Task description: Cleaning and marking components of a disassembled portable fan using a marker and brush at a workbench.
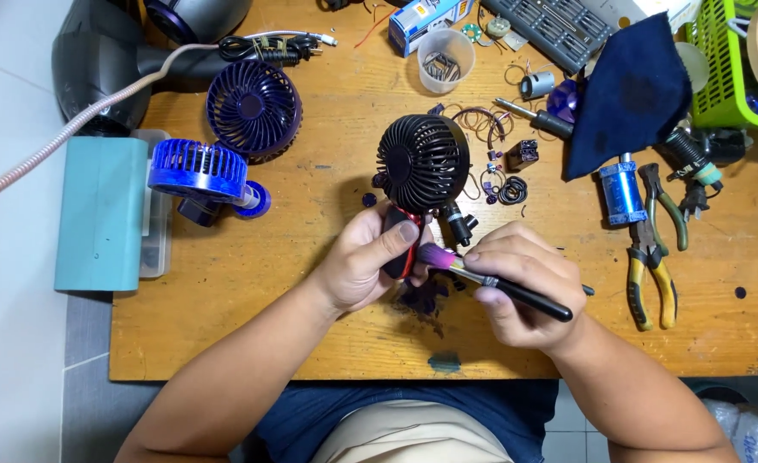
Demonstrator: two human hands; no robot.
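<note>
We have open desk (250, 326) along the near edge, left and right of our forearms, and a bare strip between the left hand (363, 260) and the blue fan head (197, 169), so a pass from the left is free. Behind the black fan (422, 161) it's blocked: wire coils (482, 124), small parts, a plastic cup (446, 58) and a screwdriver (533, 118) lie close together. Right of the right hand (524, 287) there's a narrow lane, then the pliers (650, 257), a blue cylinder (622, 193) and the dark cloth (632, 94) close it off.
</note>
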